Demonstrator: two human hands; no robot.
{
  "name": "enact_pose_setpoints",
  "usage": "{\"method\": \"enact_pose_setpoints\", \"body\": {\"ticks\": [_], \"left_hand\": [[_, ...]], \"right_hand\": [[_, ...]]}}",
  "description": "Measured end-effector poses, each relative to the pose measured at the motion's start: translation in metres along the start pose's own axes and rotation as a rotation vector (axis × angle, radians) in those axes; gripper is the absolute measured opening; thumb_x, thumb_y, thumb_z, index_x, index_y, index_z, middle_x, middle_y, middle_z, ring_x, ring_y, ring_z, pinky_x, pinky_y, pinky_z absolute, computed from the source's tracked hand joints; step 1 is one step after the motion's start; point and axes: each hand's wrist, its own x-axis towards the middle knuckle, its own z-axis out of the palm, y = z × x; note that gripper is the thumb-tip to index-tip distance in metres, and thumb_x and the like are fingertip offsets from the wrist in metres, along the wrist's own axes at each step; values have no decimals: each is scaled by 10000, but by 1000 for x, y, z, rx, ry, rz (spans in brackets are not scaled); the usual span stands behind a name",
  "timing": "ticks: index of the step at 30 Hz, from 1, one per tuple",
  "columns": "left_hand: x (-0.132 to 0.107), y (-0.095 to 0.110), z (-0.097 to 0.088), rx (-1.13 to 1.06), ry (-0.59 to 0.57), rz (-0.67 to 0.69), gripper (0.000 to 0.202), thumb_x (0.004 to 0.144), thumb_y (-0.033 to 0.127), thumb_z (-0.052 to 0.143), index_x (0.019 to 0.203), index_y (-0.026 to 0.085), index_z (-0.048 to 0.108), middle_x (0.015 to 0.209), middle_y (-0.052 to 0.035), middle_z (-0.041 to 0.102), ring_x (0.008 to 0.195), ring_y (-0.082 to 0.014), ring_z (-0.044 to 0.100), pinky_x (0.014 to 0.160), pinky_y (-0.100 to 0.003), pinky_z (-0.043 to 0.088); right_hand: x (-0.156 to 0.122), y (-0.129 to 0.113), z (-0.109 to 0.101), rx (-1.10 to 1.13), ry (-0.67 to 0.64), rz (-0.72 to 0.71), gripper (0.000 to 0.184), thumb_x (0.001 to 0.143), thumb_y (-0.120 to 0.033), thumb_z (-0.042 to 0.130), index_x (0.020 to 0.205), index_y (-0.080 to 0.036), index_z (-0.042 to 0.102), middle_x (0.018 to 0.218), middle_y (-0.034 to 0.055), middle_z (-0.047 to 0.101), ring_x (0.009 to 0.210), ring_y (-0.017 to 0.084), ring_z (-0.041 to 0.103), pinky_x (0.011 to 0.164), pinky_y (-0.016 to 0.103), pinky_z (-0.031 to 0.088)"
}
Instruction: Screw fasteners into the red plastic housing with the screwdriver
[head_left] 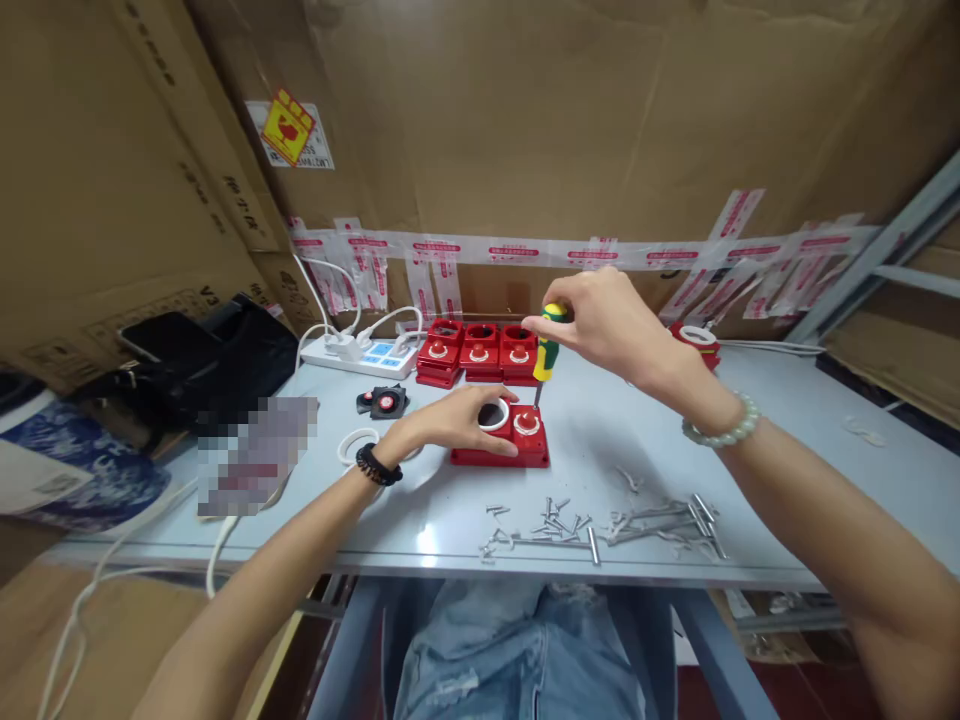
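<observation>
1. A pale grey-blue tabletop [637,420] stands against walls of brown cardboard [525,120] crossed by printed tape strips [525,250].
2. The left hand [457,420] lies flat, fingers spread, on a red housing [501,440] at the tabletop's middle.
3. The right hand [600,320] pinches the top of a yellow-green screwdriver [547,345], held upright over the housing's far right corner.
4. More red housings [480,352] sit in a row behind; loose screws [600,522] lie near the front edge.
5. A white power strip [360,355] and a black bag [217,360] lie to the left.
</observation>
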Motion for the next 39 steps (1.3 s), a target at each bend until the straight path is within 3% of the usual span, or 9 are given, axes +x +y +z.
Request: {"method": "enact_pose_setpoints", "body": {"ticks": [5, 9, 15, 19, 23, 27, 30, 34, 39], "left_hand": [[1, 1, 5, 8, 42, -15, 669, 647, 566, 718, 1185, 209, 540, 1146, -62, 630, 975, -239, 588, 828, -331, 445], [1, -2, 8, -5, 65, -10, 667, 643, 567, 720, 1174, 206, 538, 1153, -69, 622, 993, -239, 580, 851, -335, 439], [0, -2, 8, -23, 60, -2, 638, 649, 549, 726, 1163, 220, 538, 1158, -67, 619, 1012, -239, 576, 877, -343, 435], [0, -2, 8, -21, 64, -18, 642, 651, 555, 720, 1161, 215, 529, 1165, -67, 619, 1008, -245, 579, 866, -348, 443], [0, -2, 9, -25, 65, 1, 633, 648, 543, 726, 1157, 217, 537, 1153, -70, 622, 1005, -249, 582, 873, -354, 443], [1, -2, 10, -20, 78, -7, 639, 646, 545, 725, 1161, 214, 545, 1149, -74, 622, 1001, -249, 583, 875, -356, 444], [1, -2, 10, -11, 83, -18, 655, 638, 557, 725, 1162, 207, 546, 1156, -74, 618, 1009, -250, 579, 881, -356, 440], [0, -2, 9, -20, 81, -16, 651, 637, 572, 720, 1151, 211, 546, 1160, -69, 613, 1017, -245, 574, 874, -346, 440], [0, -2, 9, -9, 78, -12, 636, 652, 561, 715, 1149, 207, 534, 1142, -69, 617, 989, -236, 578, 852, -341, 441]], "right_hand": [[-1, -14, 14, -218, 99, 187, 421, 871, -508, 460, 802, -139, 651, 674, 116, 633, 640, 226, 559, 561, 309, 289], [-7, -17, 19, -224, 81, 114, 495, 938, -489, 289, 808, -156, 632, 742, 123, 653, 646, 224, 572, 565, 315, 292], [-13, 7, -7, 152, -306, -174, 356, 943, -345, 326, 1217, -169, 470, 1127, 119, 611, 914, 213, 584, 693, 315, 401], [-8, 20, -22, 254, -471, -193, 290, 906, -358, 437, 1124, -207, 554, 897, 50, 667, 674, 161, 568, 626, 302, 410], [-3, 11, -6, 111, -261, -73, 334, 870, -477, 498, 818, -181, 645, 575, 38, 603, 545, 163, 529, 555, 306, 381], [-2, -5, 20, -153, 73, 157, 420, 870, -481, 451, 698, -157, 656, 608, 99, 624, 598, 206, 559, 530, 307, 335], [-4, -6, 27, -183, 150, 195, 481, 891, -495, 379, 685, -159, 654, 633, 116, 639, 605, 217, 560, 533, 314, 320], [-9, 6, 17, -4, -10, 88, 428, 904, -496, 363, 933, -171, 640, 741, 92, 669, 662, 219, 572, 596, 332, 372], [-8, 24, -8, 377, -375, -227, 393, 887, -348, 459, 1261, -227, 469, 1155, 69, 623, 876, 185, 593, 709, 295, 444]]}}
